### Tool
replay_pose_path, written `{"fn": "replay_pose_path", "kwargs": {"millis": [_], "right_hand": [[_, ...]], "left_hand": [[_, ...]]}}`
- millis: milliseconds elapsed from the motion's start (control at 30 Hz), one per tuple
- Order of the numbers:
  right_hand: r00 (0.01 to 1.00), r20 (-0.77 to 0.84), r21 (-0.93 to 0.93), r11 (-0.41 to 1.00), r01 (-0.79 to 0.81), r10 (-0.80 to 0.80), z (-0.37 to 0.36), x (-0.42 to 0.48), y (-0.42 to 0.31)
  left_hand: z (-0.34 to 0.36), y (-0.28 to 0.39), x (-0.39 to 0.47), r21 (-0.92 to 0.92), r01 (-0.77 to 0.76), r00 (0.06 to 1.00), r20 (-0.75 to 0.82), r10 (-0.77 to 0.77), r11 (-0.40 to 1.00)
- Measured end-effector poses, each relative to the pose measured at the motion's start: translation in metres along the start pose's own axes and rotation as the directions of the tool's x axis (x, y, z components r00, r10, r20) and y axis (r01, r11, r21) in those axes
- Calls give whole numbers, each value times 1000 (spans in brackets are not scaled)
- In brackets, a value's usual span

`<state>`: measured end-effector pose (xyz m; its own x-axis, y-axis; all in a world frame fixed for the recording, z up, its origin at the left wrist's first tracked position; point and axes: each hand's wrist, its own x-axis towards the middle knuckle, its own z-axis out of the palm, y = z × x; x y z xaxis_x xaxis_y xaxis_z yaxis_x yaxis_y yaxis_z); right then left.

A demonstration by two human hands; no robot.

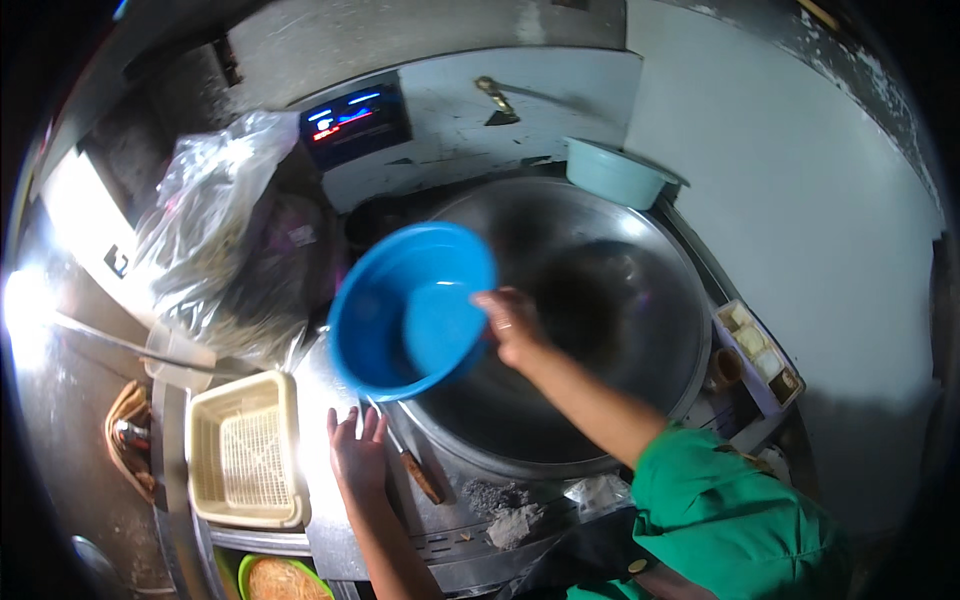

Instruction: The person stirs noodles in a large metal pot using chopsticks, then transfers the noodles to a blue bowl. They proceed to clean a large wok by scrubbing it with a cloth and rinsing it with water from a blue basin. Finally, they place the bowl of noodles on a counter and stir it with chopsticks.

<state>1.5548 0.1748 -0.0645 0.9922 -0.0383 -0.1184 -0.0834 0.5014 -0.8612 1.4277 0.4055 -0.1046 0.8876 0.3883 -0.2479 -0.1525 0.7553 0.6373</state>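
Observation:
My right hand [511, 321] grips the rim of a blue plastic basin [439, 322], which is tilted over the left part of a large metal wok [645, 300]. The basin's inside faces the camera and shows no solid contents. My left hand [358, 450] is just below the basin, palm up with its fingers apart and nothing in it. Close to that hand, a utensil with a wooden handle [421, 477] lies on the metal counter [405, 517]. Two scouring pads or cloths [514, 514], one dark and one pale, lie below the wok.
A cream plastic basket [251, 450] stands at the left, below a large clear plastic bag [217, 225]. A pale green basin [615, 176] leans behind the wok, near a wall tap [496, 99]. At the right is a seasoning box [757, 352]. A lit control panel [355, 120] is behind.

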Motion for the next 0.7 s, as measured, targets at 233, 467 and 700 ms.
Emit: {"fn": "replay_pose_path", "kwargs": {"millis": [233,467,700], "right_hand": [[840,-63,-987,161,30,-540,-203,80,-31],[820,259,-966,-125,227,-510,-237,99,-3],[905,-69,-689,677,261,-419,-169,62,99]], "left_hand": [[15,-56,9,111,186,980,-95,-176,976],[5,-91,20,155,260,944,-250,-217,953],[-6,-92,19,68,244,951,-213,-225,967]]}}
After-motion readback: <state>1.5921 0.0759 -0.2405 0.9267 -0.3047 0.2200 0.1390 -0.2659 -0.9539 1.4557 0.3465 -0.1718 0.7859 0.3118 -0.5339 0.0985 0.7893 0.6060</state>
